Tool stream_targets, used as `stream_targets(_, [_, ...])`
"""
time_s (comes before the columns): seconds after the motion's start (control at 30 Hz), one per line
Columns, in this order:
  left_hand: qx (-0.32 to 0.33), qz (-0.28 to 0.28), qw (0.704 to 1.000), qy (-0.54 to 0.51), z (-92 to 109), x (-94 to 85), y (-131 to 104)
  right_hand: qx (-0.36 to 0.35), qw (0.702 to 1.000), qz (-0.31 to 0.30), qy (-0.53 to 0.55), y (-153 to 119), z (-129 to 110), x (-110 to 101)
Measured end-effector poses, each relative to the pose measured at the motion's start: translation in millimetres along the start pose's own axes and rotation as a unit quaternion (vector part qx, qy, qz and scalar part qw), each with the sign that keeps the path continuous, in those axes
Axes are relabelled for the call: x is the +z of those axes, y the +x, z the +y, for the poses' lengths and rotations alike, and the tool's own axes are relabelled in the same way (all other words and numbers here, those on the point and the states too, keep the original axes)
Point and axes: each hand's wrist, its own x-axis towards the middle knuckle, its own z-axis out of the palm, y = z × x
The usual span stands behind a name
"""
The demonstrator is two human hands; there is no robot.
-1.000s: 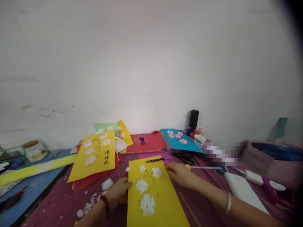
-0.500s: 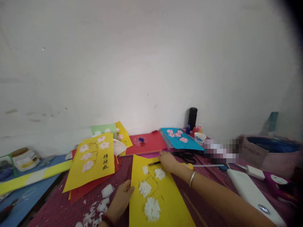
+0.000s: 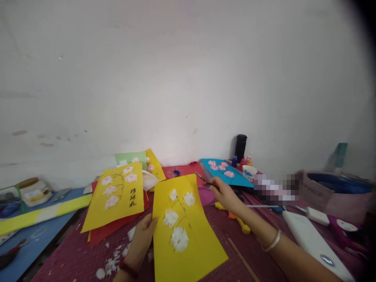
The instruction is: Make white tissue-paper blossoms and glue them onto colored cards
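Off the yellow flower sheet (image 3: 198, 243) has come a thin dark tool (image 3: 203, 179), maybe a pen or brush, and the sheet's top looks more lifted. It sits tipped over the dark red cloth (image 3: 73, 262). At its left edge, the left hand (image 3: 143, 235) pinches the paper with the thumb on top; the other fingers are partly hidden, so I can't tell how they lie. White scraps (image 3: 113, 264) are just left of the sheet, and a brown stick (image 3: 242, 257) is to its right. By its top right corner, the right hand (image 3: 223, 194) pinches the tool. Left of the sheet and farther off is a yellow picture with writing (image 3: 117, 217); behind it are a red sheet (image 3: 189, 169) and a blue picture (image 3: 241, 178). A hard tug could bend the sheet and pop off a puffy flower (image 3: 179, 239), and a dipping tip could smudge it.
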Motion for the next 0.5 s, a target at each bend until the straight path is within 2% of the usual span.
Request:
stream_targets(0.1, [-0.002,0.016,0.999,-0.05,1.9,-0.9,0.5,0.042,0.992,-0.003,0.118,-15.3,7.7,4.5])
stream_targets(0.23, [-0.008,0.025,0.995,-0.094,3.1,-0.4,0.8,0.102,0.963,-0.028,0.246,-28.8,17.3,12.2])
stream_targets(0.5, [-0.029,0.017,0.995,-0.099,5.8,1.3,-0.3,0.144,0.921,-0.042,0.36,-36.7,31.1,12.5])
